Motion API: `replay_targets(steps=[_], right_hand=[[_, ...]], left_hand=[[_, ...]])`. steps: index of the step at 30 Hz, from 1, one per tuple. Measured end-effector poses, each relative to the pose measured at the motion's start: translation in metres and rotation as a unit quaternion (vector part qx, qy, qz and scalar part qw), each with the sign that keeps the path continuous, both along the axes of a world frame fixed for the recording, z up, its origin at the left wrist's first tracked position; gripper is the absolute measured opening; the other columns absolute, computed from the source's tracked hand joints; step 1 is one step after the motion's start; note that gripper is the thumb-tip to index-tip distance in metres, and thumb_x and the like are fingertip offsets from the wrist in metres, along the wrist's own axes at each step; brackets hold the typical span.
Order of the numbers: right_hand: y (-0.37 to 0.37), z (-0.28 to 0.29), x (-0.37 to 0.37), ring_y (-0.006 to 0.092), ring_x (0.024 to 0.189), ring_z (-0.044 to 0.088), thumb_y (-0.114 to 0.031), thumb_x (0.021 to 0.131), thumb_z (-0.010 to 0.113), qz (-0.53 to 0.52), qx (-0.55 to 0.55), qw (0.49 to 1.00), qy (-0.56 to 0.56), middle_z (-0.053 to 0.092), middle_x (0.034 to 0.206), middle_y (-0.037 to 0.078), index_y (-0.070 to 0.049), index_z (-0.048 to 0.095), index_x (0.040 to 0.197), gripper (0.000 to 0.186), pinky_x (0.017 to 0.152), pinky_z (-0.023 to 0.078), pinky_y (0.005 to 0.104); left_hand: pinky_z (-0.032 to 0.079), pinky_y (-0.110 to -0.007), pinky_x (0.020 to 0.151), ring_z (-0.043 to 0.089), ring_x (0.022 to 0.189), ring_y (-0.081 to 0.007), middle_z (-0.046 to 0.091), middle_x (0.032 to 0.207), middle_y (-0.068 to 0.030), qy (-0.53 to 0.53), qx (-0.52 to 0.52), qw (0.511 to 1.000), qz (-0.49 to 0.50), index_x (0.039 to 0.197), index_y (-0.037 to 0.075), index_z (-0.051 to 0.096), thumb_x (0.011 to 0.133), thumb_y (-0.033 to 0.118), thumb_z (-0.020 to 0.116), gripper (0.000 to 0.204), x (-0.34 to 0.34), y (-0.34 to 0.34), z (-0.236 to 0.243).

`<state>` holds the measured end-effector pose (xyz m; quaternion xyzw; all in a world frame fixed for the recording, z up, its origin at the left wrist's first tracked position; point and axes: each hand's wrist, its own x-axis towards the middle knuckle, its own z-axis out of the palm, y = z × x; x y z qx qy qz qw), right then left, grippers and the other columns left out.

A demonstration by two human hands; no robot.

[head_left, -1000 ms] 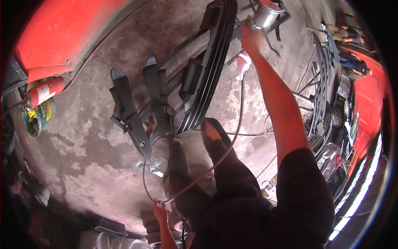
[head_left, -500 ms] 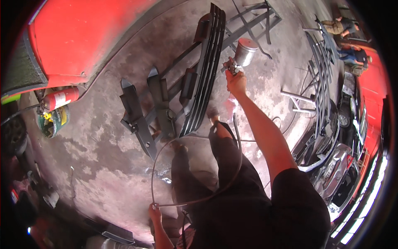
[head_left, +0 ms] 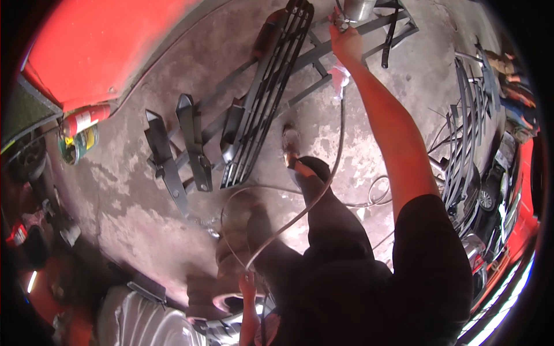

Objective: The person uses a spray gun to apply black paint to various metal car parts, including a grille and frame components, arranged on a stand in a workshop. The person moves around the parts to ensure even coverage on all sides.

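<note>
My right hand (head_left: 346, 45), at the top, grips a spray gun (head_left: 341, 22) with a silver cup (head_left: 359, 8). A pink-and-white cloth (head_left: 339, 81) hangs below it around the hose (head_left: 311, 209). My left hand (head_left: 247, 281), low in the picture, is closed on a loop of that hose. Ahead on the floor, a long black slatted bar (head_left: 265, 98) and two dark brackets (head_left: 193, 144) lie across a dark metal frame (head_left: 404, 23).
A red panel (head_left: 92, 46) is at upper left, above a red extinguisher (head_left: 83, 120) and a green container (head_left: 75, 149). A tire (head_left: 226, 328) and silver-grey covering (head_left: 144, 323) lie below. Several metal strips (head_left: 467, 138), car parts (head_left: 490, 196) and people (head_left: 513, 104) line the right.
The spray gun dipped half a second ago and is now back up near the top edge. My left hand has moved right and slightly up. My feet have shifted, and the view has turned slightly.
</note>
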<state>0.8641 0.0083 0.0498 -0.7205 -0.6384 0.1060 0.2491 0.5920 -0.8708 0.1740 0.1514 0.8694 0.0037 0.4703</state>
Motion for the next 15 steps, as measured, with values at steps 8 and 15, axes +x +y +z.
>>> replay_targets(steps=[8,15], right_hand=[[-0.142,0.049,0.046,0.044,0.074,0.07,-0.031,0.096,0.069,0.294,-0.173,0.926,0.164,0.068,0.075,0.025,-0.009,0.074,0.117,0.031,0.064,0.053,0.0491],[-0.211,0.067,0.061,0.0328,0.067,0.071,-0.037,0.092,0.076,0.368,-0.333,0.857,0.135,0.069,0.072,0.019,-0.009,0.074,0.117,0.038,0.066,0.054,0.0424]], left_hand=[[0.051,-0.045,0.076,0.071,0.084,-0.0309,0.074,0.09,-0.0174,-0.015,0.028,0.991,0.127,0.109,-0.001,0.073,0.103,0.035,0.063,0.039,0.087,0.003,-0.006],[0.051,-0.037,0.078,0.07,0.086,-0.0232,0.075,0.094,-0.0158,-0.065,0.101,0.969,0.217,0.106,-0.002,0.073,0.104,0.023,0.059,0.029,0.169,0.036,-0.055]])
